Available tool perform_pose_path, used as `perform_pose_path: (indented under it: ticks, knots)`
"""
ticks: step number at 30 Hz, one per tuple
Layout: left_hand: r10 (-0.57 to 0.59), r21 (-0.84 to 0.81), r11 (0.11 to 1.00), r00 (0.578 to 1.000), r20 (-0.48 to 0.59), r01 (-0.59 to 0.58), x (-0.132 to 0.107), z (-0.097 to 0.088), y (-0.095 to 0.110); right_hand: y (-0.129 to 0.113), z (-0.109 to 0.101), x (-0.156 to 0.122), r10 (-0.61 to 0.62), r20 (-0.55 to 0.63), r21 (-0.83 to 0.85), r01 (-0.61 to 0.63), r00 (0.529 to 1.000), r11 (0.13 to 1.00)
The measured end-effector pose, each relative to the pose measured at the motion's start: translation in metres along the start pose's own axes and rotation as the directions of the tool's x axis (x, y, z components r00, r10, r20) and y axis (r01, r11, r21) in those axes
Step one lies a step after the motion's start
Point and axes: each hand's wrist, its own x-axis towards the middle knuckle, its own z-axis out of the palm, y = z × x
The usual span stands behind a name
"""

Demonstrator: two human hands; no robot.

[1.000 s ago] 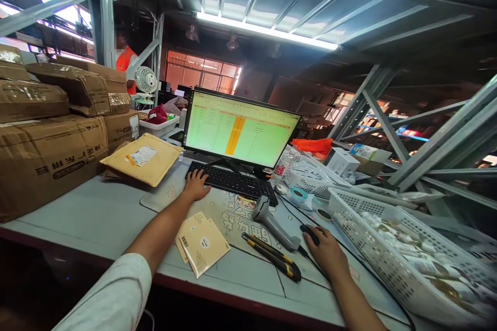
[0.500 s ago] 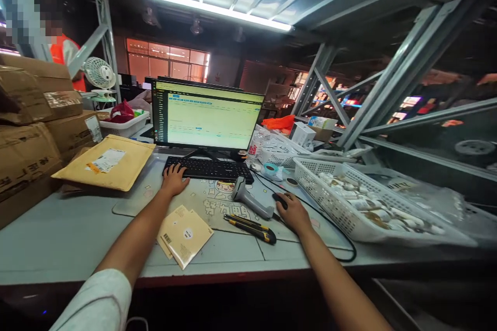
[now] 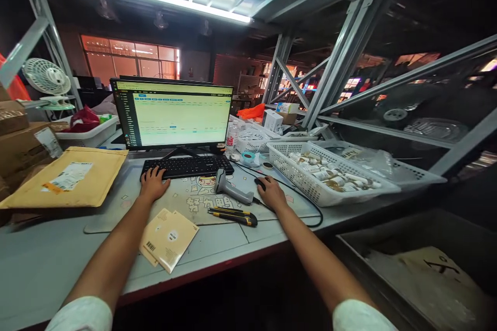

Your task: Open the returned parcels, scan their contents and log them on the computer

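My left hand (image 3: pixel 154 185) rests at the left end of a black keyboard (image 3: pixel 194 167), fingers spread over the keys. Under the curved fingers of my right hand (image 3: pixel 273 194) is a dark computer mouse (image 3: pixel 261 183), partly covered. Between the hands lies a grey barcode scanner (image 3: pixel 233 191) with its cable running toward the right hand. Just below it are yellow-and-black utility knives (image 3: pixel 235 216). Two overlapping tan printed packets (image 3: pixel 173 238) lie near the table's front edge, beside my left forearm. Behind the keyboard, a lit monitor (image 3: pixel 178 116) shows a page with rows and blue buttons.
A padded yellow envelope (image 3: pixel 66 178) lies at the left by cardboard boxes (image 3: pixel 15 150). On the right stands a white perforated basket (image 3: pixel 295 176) of small bottles. Rolls of tape (image 3: pixel 249 158) sit behind the mouse. Below right is a grey bin (image 3: pixel 357 253).
The camera view has swung to the right, so everything sits further left and the bin at lower right shows. Both hands stay at the keyboard and mouse.
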Motion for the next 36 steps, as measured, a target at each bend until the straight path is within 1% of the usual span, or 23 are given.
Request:
perform_pose_path:
  ticks: [14, 30, 32, 36]
  knots:
    - [-0.006, -0.007, 1.000, 1.000, 0.010, 0.006, -0.0015, -0.0037, 0.0021, -0.0019, -0.0028, 0.0001, 0.018, 0.030, -0.009, -0.018, 0.999, 1.000]
    - [-0.006, 0.018, 1.000, 1.000, 0.030, 0.005, -0.0030, -0.0080, 0.0054, -0.0034, -0.0040, -0.0005, 0.006, 0.027, 0.000, -0.006, 1.000, 1.000]
    - [0.001, 0.010, 1.000, 0.999, 0.045, -0.001, -0.0027, -0.0091, 0.0054, -0.0029, -0.0031, -0.0002, 0.007, 0.024, -0.006, -0.006, 1.000, 1.000]
    - [0.020, -0.010, 1.000, 0.994, 0.110, -0.019, 0.0000, -0.0106, 0.0041, -0.0042, -0.0033, 0.0000, 0.020, 0.030, -0.014, -0.020, 0.999, 1.000]
